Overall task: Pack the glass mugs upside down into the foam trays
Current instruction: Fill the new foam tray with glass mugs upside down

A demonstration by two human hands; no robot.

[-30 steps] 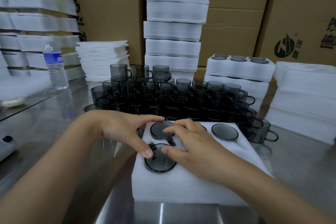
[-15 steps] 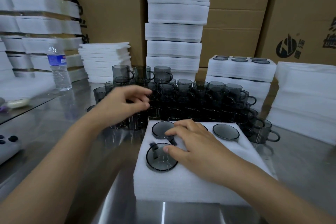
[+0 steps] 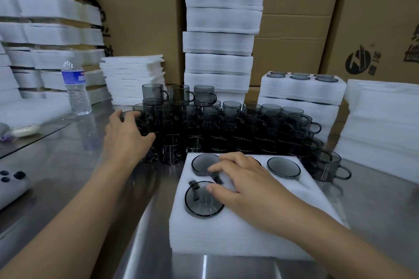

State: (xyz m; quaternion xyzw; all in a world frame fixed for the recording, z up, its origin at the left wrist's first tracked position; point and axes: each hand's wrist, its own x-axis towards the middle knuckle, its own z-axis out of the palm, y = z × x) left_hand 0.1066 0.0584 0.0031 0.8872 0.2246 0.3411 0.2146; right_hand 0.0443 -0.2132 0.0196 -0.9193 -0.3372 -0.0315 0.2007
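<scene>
Head view: a white foam tray [image 3: 226, 233] lies on the steel table [image 3: 56, 165], directly in front of the person. Three smoky glass mugs sit upside down in its pockets: the near-left mug [image 3: 199, 206], the far-left mug [image 3: 200, 163] and the far-right mug [image 3: 283, 166]. The right hand [image 3: 244, 186] rests on the tray with its fingers loosely spread. Its thumb tip touches the near-left mug's base, and its forefinger lies over the far-left mug's rim.

Just behind the tray stands a crowd of upright mugs [image 3: 238, 124]. The left hand [image 3: 127, 136] reaches behind and left of the tray, fingers and thumb curled round the end mug [image 3: 141, 123] of that crowd. A water bottle [image 3: 76, 88] stands farther behind and left of the tray.
</scene>
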